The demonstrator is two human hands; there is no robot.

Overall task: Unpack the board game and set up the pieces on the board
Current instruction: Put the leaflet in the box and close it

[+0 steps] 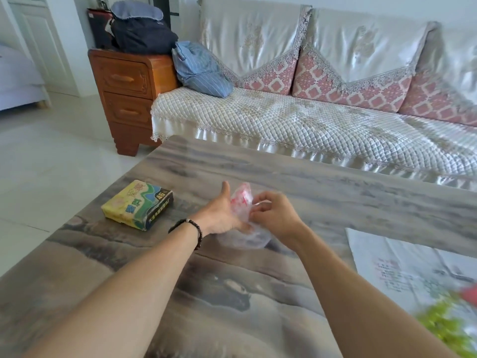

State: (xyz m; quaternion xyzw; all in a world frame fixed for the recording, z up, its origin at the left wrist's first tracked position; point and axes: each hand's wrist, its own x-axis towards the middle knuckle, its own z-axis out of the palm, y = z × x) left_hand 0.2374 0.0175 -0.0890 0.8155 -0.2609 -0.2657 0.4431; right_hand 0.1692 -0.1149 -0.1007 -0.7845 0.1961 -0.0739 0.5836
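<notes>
Bag [244, 218] of pieces (clear plastic, red print) sits between our hands above the table [322, 182]: left hand [224, 214] spread flat against it, right hand [273, 213] pinching its edge. Box [136, 204] lies left, board [402, 270] right.

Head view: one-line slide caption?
Both hands work open a clear plastic bag beside the game box.

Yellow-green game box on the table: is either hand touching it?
No. The yellow-green game box lies apart to the left, while the left hand and right hand work the clear plastic bag.
</notes>
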